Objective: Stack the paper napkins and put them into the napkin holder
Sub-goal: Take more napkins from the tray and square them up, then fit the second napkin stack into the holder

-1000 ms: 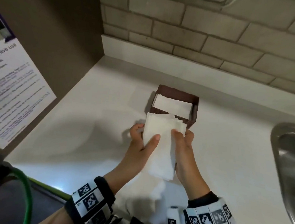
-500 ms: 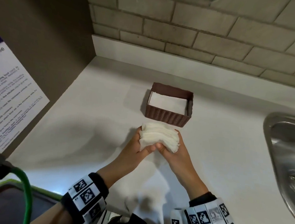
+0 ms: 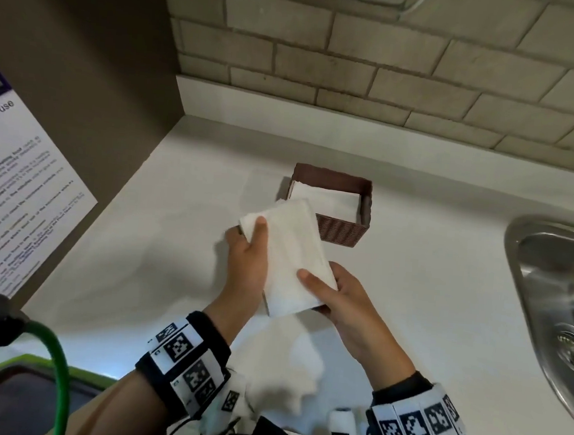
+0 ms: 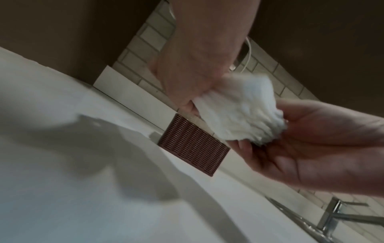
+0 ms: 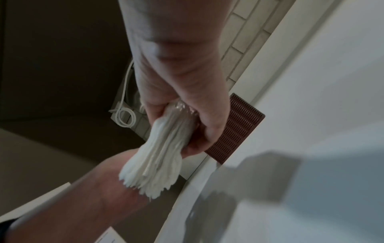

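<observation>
Both hands hold a thick stack of white paper napkins (image 3: pixel 289 255) above the white counter (image 3: pixel 173 242), its flat face up and angled to the far left. My left hand (image 3: pixel 247 229) grips the far left corner, thumb on top. My right hand (image 3: pixel 317 293) grips the near right edge, thumb on top. The stack's far end overlaps the front left corner of the brown woven napkin holder (image 3: pixel 341 232), which has white napkins (image 3: pixel 328 200) inside. The wrist views show the stack's edges (image 4: pixel 239 113) (image 5: pixel 160 157) pinched between the hands, with the holder (image 4: pixel 193 146) (image 5: pixel 239 128) behind.
More loose white napkins (image 3: pixel 284 368) lie on the counter under my wrists. A steel sink (image 3: pixel 553 307) is set in at the right, with a tap (image 4: pixel 332 212) beside it. A brown side panel with a printed notice (image 3: pixel 15 203) stands on the left, a tiled wall behind.
Half a second ago the stack stood edge-down on the counter in front of the holder. It is now lifted, turned face up and moved towards the holder's front left corner.
</observation>
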The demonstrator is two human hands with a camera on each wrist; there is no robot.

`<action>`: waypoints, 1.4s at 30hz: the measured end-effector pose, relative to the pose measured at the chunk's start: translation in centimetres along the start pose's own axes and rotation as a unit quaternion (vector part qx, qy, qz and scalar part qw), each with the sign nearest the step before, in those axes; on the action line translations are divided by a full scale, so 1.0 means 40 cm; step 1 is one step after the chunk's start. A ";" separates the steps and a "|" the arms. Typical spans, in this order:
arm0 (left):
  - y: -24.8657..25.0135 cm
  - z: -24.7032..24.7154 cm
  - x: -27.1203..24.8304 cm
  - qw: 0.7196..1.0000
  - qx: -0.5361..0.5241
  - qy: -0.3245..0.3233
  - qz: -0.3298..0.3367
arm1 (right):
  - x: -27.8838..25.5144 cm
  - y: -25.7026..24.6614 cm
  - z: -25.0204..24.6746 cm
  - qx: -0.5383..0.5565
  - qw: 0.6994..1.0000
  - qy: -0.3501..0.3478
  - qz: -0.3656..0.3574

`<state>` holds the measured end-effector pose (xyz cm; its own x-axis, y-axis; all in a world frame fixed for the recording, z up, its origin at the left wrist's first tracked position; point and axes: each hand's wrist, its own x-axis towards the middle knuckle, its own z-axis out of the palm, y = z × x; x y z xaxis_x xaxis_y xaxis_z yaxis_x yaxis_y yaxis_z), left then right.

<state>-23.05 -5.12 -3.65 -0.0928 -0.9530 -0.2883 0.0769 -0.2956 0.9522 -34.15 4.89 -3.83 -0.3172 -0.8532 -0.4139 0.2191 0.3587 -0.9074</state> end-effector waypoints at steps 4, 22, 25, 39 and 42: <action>0.002 -0.033 -0.001 0.997 -0.064 -0.023 0.027 | -0.010 -0.020 -0.034 0.024 0.999 -0.002 -0.028; -0.040 -0.044 -0.023 0.986 0.132 -0.066 0.075 | -0.014 -0.033 -0.033 -0.056 0.986 0.109 -0.113; -0.046 -0.033 -0.020 0.978 0.161 -0.049 0.123 | -0.010 -0.035 -0.034 -0.026 0.989 0.122 -0.084; -0.050 -0.071 -0.030 0.956 0.046 -0.267 -0.112 | -0.026 -0.032 -0.079 -0.132 0.989 0.042 -0.044; -0.048 -0.083 -0.026 0.956 0.053 -0.260 -0.122 | -0.037 -0.060 -0.099 -0.132 0.991 -0.036 -0.005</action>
<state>-19.82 -3.80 -5.50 -0.5784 -0.6870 -0.4398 -0.1080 -0.4700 0.8761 -37.87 6.81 -1.32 -0.2499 -0.8788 -0.4066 -0.0359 0.4280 -0.9031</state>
